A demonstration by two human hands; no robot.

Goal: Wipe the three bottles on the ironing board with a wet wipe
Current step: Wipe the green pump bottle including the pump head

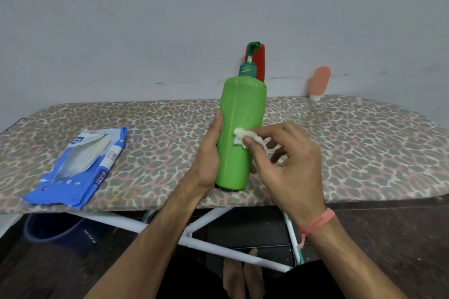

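While the left hand (pixel 210 153) wraps its fingers around the green bottle (pixel 239 133) to keep it upright at the near edge of the ironing board (pixel 364 148), the right hand (pixel 289 160) pinches the wet wipe (pixel 240 137) against its side to clean it. Two other bottles wait far behind, near the wall.

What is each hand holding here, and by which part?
The left hand grips the green bottle around its lower body. The right hand pinches a wet wipe between thumb and forefinger, against the bottle's side.
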